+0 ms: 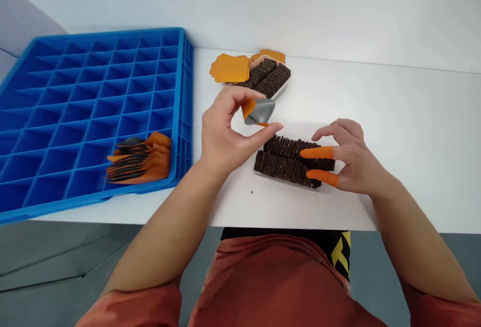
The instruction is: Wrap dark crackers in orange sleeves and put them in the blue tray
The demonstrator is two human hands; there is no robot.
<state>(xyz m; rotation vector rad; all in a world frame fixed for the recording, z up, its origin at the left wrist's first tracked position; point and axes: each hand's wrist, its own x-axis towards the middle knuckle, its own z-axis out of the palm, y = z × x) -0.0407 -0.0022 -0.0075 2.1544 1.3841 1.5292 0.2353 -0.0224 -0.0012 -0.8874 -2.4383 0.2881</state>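
Note:
My left hand (229, 129) pinches an orange pouch (260, 110) between thumb and fingers, its silvery inside bulged into view. Below and to the right of it lies a clear tray (259, 171) with two rows of thin dark brown slices (281, 167) standing on edge. My right hand (349, 159) is over the right end of this tray, fingers apart, with orange finger cots (317, 152) on two digits. Those fingertips touch or nearly touch the slices; I cannot tell which. No slice shows in the right hand.
A blue crate (184, 116) divided into many cells stands at the left. One front cell holds several orange pouches (156, 161) upright. Behind my left hand are a second tray of dark slices (276, 77) and a stack of flat orange pouches (230, 68). A white wall backs the table.

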